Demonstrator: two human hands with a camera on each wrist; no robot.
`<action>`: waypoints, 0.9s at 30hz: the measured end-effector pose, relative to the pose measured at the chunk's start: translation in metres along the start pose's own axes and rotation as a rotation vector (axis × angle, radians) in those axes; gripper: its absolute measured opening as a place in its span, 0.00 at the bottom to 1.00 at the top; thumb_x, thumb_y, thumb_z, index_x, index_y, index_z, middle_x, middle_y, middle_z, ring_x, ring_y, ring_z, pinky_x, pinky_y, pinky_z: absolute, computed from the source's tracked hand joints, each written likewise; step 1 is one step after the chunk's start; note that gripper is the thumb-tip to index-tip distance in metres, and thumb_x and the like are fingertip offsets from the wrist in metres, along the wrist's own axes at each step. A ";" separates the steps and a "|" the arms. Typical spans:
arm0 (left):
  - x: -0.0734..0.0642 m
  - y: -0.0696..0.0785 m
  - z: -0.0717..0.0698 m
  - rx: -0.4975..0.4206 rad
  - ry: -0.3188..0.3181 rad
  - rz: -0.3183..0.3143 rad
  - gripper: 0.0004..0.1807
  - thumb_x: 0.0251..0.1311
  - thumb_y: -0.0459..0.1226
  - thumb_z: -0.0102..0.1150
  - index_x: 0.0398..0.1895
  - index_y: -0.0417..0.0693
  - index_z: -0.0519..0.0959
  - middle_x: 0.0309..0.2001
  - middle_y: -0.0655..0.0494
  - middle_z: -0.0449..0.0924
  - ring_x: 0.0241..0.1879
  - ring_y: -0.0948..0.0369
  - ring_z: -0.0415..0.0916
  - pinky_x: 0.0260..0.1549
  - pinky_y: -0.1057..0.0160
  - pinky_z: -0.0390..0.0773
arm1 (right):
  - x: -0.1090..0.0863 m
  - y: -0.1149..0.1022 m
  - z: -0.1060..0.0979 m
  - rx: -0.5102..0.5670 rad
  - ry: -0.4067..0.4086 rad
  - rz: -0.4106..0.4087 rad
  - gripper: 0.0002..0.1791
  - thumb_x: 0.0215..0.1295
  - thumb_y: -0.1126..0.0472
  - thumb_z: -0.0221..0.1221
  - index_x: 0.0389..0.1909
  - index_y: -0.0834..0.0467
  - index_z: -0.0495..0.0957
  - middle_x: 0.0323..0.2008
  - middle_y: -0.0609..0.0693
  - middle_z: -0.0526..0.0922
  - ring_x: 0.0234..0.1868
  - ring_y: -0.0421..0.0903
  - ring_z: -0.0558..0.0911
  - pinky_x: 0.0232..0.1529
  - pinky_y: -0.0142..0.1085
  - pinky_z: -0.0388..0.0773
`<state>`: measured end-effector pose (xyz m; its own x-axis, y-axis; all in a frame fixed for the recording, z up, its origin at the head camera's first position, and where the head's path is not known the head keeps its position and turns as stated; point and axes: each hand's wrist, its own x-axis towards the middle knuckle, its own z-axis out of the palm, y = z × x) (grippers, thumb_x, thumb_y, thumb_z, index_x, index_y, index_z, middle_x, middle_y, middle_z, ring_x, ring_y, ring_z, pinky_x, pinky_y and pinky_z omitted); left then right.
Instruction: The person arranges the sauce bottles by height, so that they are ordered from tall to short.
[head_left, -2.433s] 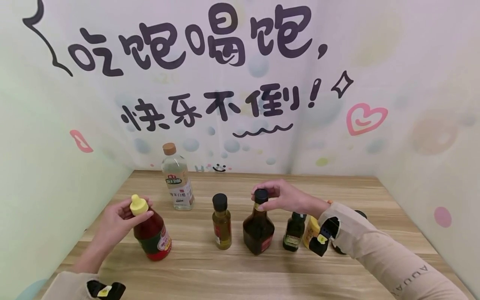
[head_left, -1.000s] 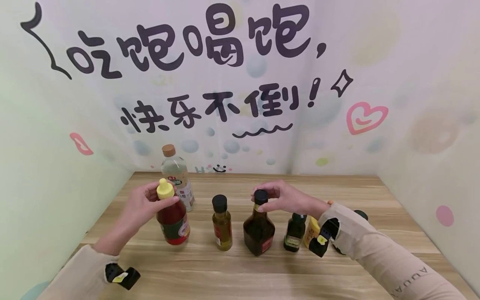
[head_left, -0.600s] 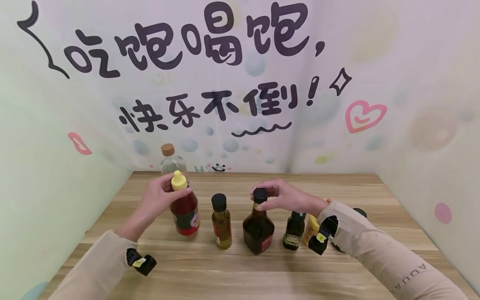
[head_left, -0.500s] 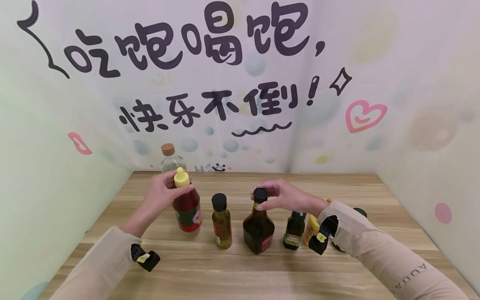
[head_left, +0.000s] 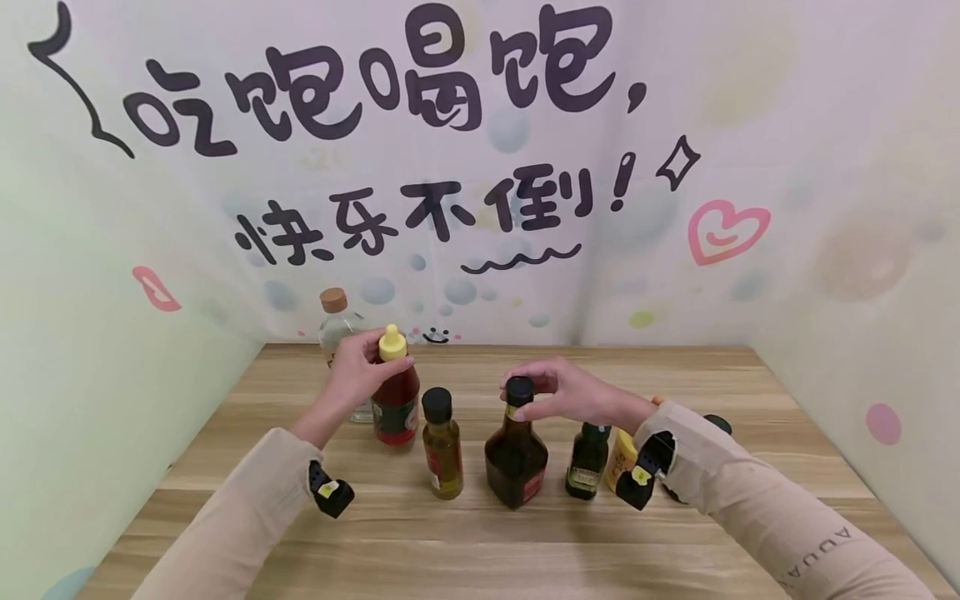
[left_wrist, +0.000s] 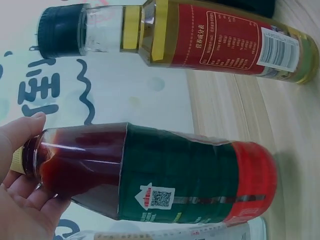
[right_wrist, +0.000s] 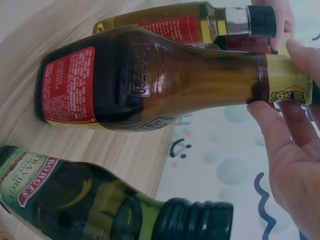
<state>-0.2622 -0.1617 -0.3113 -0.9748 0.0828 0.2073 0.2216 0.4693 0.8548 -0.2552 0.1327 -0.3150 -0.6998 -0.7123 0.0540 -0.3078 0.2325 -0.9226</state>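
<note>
My left hand (head_left: 348, 375) holds a red sauce bottle (head_left: 395, 408) by the neck, just under its yellow nozzle cap. In the left wrist view the bottle's green label (left_wrist: 175, 175) and red base show; I cannot tell whether it touches the table. My right hand (head_left: 570, 393) grips the neck of a dark, square-sided sauce bottle (head_left: 516, 467), which stands upright. Between these two bottles is a slim golden oil bottle (head_left: 444, 458) with a black cap. A clear bottle (head_left: 337, 325) with a brown cap is partly hidden behind the left hand and red bottle.
Right of the dark bottle stands a small green olive oil bottle (head_left: 587, 467). A yellow container (head_left: 622, 457) and a black-topped container (head_left: 718, 423) are partly hidden by the right arm. A printed cloth wall (head_left: 480, 275) closes off the table's (head_left: 480, 550) back.
My left hand has carried the red sauce bottle rightward and toward the back, from the table's left side to beside the clear bottle, now partly covering it. The right hand keeps its hold.
</note>
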 end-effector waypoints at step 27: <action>0.036 -0.011 0.017 -0.095 0.068 -0.066 0.19 0.52 0.34 0.60 0.48 0.41 0.73 0.48 0.44 0.75 0.49 0.53 0.71 0.49 0.54 0.69 | -0.001 0.002 0.001 -0.002 0.016 -0.004 0.21 0.51 0.65 0.63 0.47 0.61 0.74 0.45 0.59 0.75 0.44 0.50 0.76 0.40 0.41 0.76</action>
<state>-0.3001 -0.1494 -0.3215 -0.9840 -0.0068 0.1781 0.1617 0.3863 0.9081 -0.2544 0.1335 -0.3171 -0.7086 -0.7027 0.0634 -0.3114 0.2309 -0.9218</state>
